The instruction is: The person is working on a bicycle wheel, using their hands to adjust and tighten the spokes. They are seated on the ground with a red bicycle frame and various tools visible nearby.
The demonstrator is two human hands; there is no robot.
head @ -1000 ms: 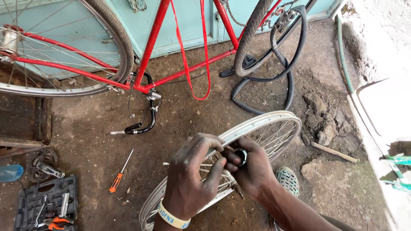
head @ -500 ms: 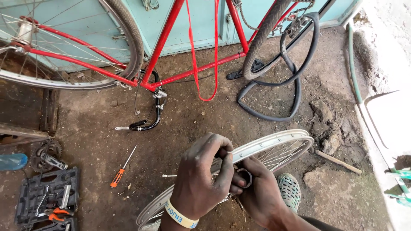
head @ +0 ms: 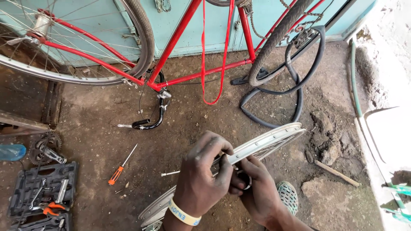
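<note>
Both hands on the bare silver wheel rim (head: 265, 144): left hand (head: 201, 175) fingers clamp its edge, right hand (head: 252, 188) pinches a small metal ring (head: 245, 179) underneath. Orange screwdriver (head: 121, 166) lies on the dirt floor nearby.

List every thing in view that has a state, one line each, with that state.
left hand: gripping the wheel rim from above
right hand: under the rim, fingers around a small ring-shaped part
wheel rim: bare, no tyre, held tilted
red bicycle: standing, tyres on
inner tube: off, looped on the ground
screwdriver: lying on the dirt
tool case: open
</note>
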